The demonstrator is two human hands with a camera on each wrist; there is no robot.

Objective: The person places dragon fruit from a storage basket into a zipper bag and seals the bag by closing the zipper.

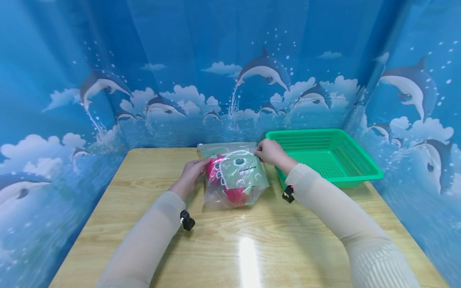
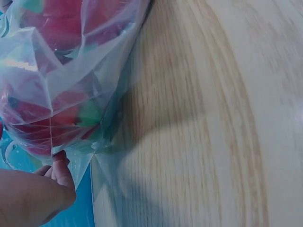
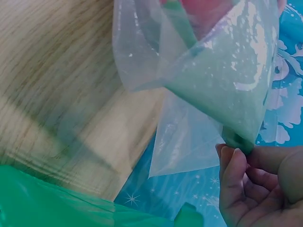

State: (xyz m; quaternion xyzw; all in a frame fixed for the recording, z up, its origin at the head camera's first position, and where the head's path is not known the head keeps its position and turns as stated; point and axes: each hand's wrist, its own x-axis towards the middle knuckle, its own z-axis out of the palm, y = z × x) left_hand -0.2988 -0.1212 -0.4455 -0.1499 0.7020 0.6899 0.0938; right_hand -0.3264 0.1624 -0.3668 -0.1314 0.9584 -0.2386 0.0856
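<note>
A clear plastic zip bag (image 1: 216,200) with a green cartoon face printed on it is held up at the far middle of the table. Inside it show red and green things (image 1: 235,197), whose kind is blurred by the plastic. At the bag's left side, my left hand (image 1: 192,173) pinches the plastic between thumb and fingers. My right hand (image 1: 272,153) grips the upper right edge; in the right wrist view its thumb and fingertips pinch a green part of the bag (image 3: 236,106). The bag's top strip (image 1: 230,147) runs between the hands, behind the printed face.
Close to my right forearm, a green plastic basket (image 1: 363,178) stands at the table's back right. A wooden table (image 1: 216,248) reaches toward me. Blue curtains with dolphins (image 1: 216,36) hang behind it and along both sides.
</note>
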